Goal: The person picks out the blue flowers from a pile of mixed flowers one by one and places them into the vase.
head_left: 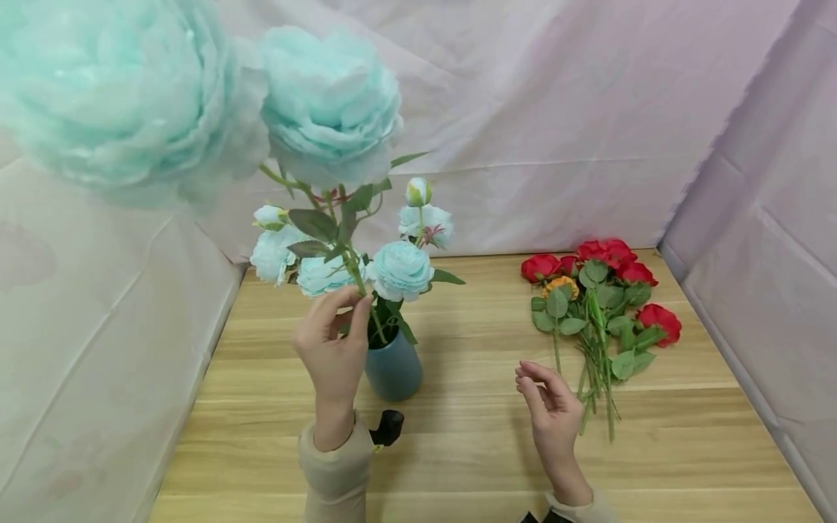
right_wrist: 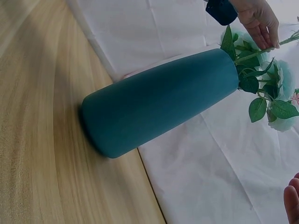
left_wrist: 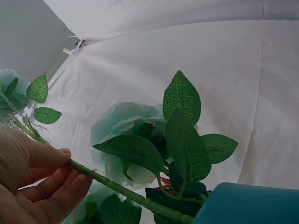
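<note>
My left hand (head_left: 333,345) pinches the green stem (left_wrist: 121,189) of a tall artificial peony between thumb and fingers. Two big pale blue blooms (head_left: 330,109) top this stem, the nearer one large and blurred at the upper left of the head view. Its lower end goes into the mouth of a blue vase (right_wrist: 161,105), which stands upright on the table. Several other pale blue peonies (head_left: 400,269) with buds and leaves are in the vase. Right of the vase, my right hand (head_left: 552,418) hovers with fingers loosely curved, holding nothing.
A bunch of red roses (head_left: 608,254) with green stems lies on the right of the wooden table (head_left: 471,450), an orange flower (head_left: 561,286) among them. Pale cloth walls (head_left: 497,181) enclose the back and both sides.
</note>
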### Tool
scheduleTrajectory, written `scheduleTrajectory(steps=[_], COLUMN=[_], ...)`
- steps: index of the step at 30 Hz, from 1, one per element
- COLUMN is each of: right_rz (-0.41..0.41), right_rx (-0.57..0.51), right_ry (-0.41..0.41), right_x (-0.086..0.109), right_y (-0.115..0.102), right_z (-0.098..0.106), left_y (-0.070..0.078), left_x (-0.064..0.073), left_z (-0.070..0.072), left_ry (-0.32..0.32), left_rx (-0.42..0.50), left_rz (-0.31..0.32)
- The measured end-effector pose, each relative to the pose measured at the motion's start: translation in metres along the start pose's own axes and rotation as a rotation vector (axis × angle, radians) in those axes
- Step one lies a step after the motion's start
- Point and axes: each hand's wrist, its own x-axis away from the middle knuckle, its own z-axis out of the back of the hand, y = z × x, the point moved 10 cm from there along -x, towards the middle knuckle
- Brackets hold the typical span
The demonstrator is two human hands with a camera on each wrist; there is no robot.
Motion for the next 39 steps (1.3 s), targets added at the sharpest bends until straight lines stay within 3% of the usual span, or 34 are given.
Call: scheduleTrajectory(steps=[11, 17, 25, 29, 39], right_rz=[-0.02, -0.028, -0.045, -0.051, -0.177], right_rx=[0.005, 0.014, 0.019, 0.028, 0.161], right_ry=[-0.005, 0.0, -0.008, -0.026, -0.087], right_x=[0.0, 0.003, 0.008, 0.01, 0.015], right_y=[0.001, 0.004, 0.011, 0.014, 0.032], right_z=[0.0, 0.0, 0.0, -0.003, -0.025], left_y=[-0.018, -0.022, -0.025, -0.024, -0.026], left_x=[0.02, 0.03, 0.038, 0.041, 0.048], left_z=[0.004, 0.008, 0.008, 0.009, 0.007], left_ry=[-0.003, 0.024, 0.006, 0.01, 0.008], left_rx=[-0.094, -0.135, -0.214, -0.261, -0.331], left_rz=[0.053, 0.034, 0.03, -0.003, -0.045])
